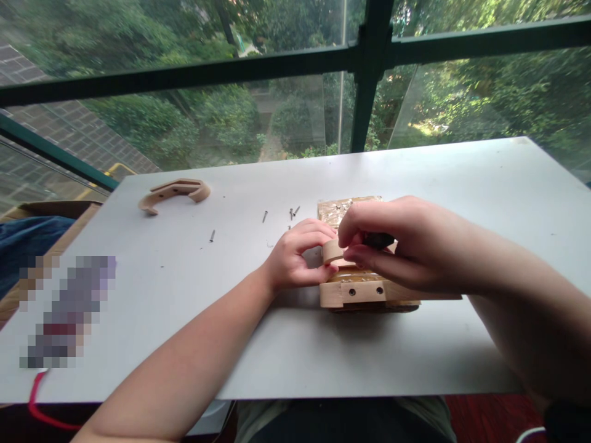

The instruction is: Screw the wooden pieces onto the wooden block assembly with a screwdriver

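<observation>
My left hand [295, 255] pinches the left end of a curved wooden piece [331, 251], thumb in front and fingers behind. That piece lies on a block wrapped in clear tape [329, 212]. My right hand [401, 237] is closed around a tool with a dark handle [379, 240], just above the wood; its tip is hidden by my fingers. Along the block's near side runs a second wooden piece [364, 292] with two dark-rimmed holes or screw heads. Several loose screws lie left of the block, among them one screw [212, 236] and another screw [265, 216].
A separate curved wooden piece [174, 189] stands at the table's far left. The white table [258, 351] ends at a window with dark green frames [364, 92]. A blurred-out object [69, 307] and a red cord [34, 394] are at left, beside a cardboard box [80, 227] holding blue cloth.
</observation>
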The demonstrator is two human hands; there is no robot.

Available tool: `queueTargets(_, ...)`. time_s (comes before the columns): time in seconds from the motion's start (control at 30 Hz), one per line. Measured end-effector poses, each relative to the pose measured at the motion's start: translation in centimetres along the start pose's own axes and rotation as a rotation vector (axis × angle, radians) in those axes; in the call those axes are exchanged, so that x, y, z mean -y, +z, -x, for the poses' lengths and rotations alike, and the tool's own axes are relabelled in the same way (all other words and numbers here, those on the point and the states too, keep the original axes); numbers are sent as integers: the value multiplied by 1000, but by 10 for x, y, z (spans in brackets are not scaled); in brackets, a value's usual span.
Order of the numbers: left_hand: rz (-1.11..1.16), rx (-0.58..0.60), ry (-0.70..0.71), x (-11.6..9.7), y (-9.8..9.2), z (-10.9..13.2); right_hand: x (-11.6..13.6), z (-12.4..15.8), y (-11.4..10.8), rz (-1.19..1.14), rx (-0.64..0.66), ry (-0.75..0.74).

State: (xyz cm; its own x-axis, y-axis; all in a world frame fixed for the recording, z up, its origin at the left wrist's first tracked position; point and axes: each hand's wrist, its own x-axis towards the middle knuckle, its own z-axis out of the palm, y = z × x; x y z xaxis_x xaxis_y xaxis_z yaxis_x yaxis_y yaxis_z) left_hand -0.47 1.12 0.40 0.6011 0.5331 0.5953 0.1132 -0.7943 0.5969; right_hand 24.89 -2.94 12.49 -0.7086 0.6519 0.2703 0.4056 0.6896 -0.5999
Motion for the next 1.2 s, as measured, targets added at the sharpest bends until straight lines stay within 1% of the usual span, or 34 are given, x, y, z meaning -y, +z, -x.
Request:
queueTargets(0.13,3,-5,-16,-1,0,0,4,4,-6,-61,111,54)
queueTargets(0.17,7,1,-19,-1,0,-1,4,5,-7,-57,107,72)
queueTargets(0.3,7,21,-1,-2,-2,-3,-2,7,-7,-24,17,139)
queueTargets(0.43,-10,22,-18,-2,-2,-2,-4,6,-11,39,48,113)
queueTargets(0.63,9,4,22,1,0,-1,2,-1,-15,141,-22,217)
queueTargets(0.77,24,-8,5,3,0,0,0,-4,-12,186,-47,222)
queueTargets(0.97,27,21,-21,2,-1,0,-1,-5,-6,106,-66,249)
queueTargets(1.07,10,18,-5,1,-1,-1,1,-4,-1,48,-69,205)
queueTargets(1.2,28,6,-22,1,1,1,1,-3,4,6,-20,157)
